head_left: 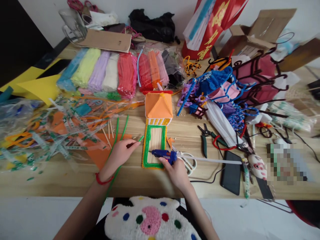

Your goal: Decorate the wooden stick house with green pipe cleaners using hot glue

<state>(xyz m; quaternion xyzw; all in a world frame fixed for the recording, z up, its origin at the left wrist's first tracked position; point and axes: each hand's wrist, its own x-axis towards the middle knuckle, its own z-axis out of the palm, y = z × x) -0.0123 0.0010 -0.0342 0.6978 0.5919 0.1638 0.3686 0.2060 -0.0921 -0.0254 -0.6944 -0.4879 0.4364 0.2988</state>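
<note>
My right hand is wrapped round a blue hot glue gun, a long pale glue stick running out of its back. The gun's nozzle points left over a small base of wooden sticks, edged with green and yellow-orange fuzzy trim. At the base's far end stands a little house with an orange roof. To the left of the base, my left hand pinches a short green pipe cleaner. Longer green pipe cleaners lie beside and under that hand.
Wrapped bundles of coloured pipe cleaners line the back. Plastic scraps and orange sheet cover the left. To the right are green-handled pliers, white scissors, a black phone, a cable and blue craft pieces.
</note>
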